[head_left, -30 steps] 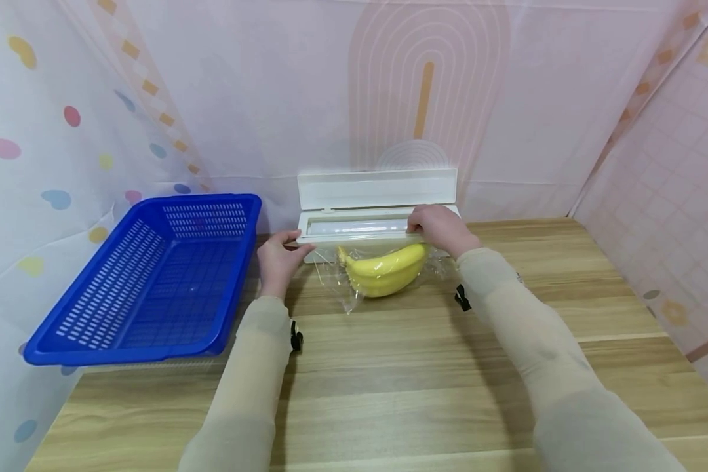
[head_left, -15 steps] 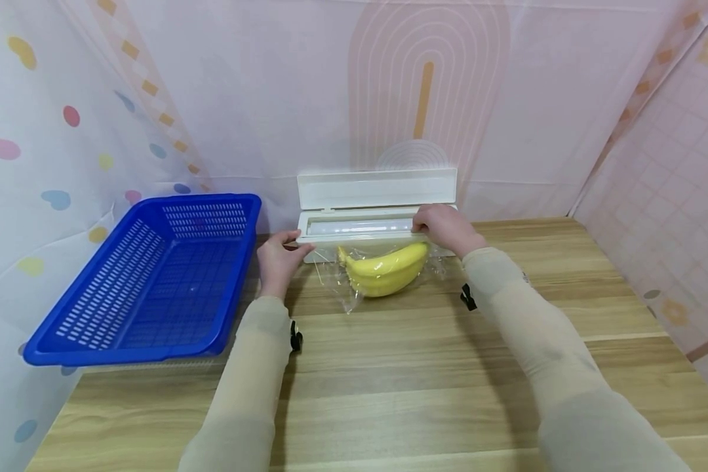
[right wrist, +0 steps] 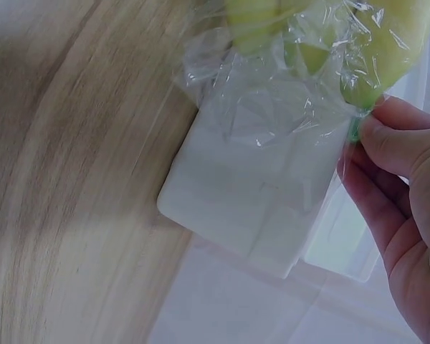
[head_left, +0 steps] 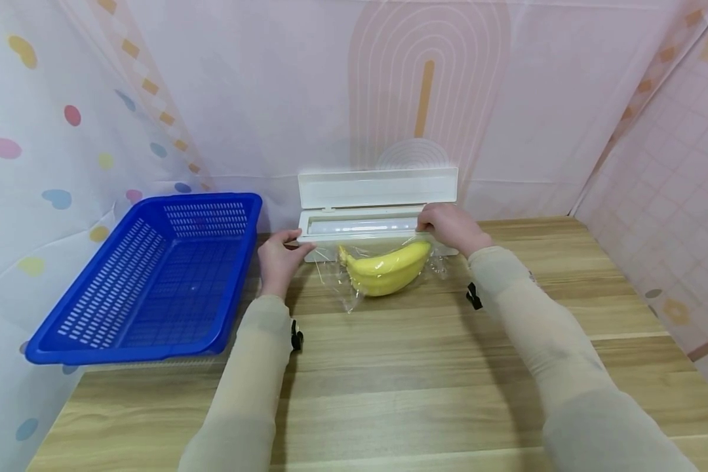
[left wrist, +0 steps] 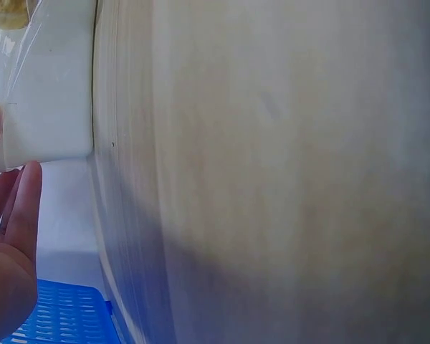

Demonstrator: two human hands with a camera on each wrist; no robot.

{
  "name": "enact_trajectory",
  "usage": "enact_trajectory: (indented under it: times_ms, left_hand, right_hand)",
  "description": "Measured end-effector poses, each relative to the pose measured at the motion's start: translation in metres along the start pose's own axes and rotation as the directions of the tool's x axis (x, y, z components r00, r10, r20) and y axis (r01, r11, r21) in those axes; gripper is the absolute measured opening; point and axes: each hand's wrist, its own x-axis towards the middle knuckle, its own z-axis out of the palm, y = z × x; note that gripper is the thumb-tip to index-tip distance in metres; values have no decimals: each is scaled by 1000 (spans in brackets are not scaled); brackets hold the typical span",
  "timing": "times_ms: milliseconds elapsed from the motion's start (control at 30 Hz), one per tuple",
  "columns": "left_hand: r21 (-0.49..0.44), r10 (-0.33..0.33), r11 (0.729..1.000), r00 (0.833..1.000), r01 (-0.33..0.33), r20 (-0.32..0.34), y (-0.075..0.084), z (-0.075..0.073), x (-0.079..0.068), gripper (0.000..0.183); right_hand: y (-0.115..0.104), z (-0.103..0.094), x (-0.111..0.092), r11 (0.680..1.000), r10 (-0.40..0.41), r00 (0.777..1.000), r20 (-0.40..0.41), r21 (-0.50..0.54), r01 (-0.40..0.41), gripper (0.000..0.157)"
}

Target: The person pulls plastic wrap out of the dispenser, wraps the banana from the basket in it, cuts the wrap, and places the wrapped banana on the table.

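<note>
1. Holding the left end of the white box [right wrist: 236, 197], the left hand [head_left: 279, 261] is left of centre in the head view. Its grip is partly closed, thumb on the box's front and fingers at its end.
2. The right hand [head_left: 452, 228], right of centre in the head view, has its grip nearly closed: at the right of the right wrist view, thumb and forefinger pinch a small green piece [right wrist: 355, 130] at the box's edge.
3. The box is at the middle of the head view, its lid [head_left: 377, 189] raised behind it. A film roll [head_left: 360, 227] lies inside.
4. Just below the box in that view, the yellow bananas [head_left: 392, 269] lie under crinkled clear film [right wrist: 254, 115], which spreads past both their ends and overlaps the box's front.
5. A blue basket [head_left: 130, 356] with slotted sides is at the left of the head view, apart from the bananas.
6. The wood-grain worktop [head_left: 413, 380] fills the lower middle. Pale sleeves cover both forearms, the left sleeve [head_left: 242, 387] and right sleeve [head_left: 549, 347] rising from the bottom edge.
7. Patterned cloth [head_left: 259, 92] hangs across the top.
</note>
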Motion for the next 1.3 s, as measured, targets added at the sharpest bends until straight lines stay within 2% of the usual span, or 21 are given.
enact_trajectory:
  times_ms: [800,1300]
  left_hand:
    - [-13,3,1000,1000,-3,-5,1,1,0,45]
    - [3,-1,1000,1000,2,-5,0,1,0,45]
  right_hand:
    - [9,-5,-8,1000,16,1000,12,5,-16,17]
    - [15,-8,-16,1000,17,1000,-11,-9,-17,14]
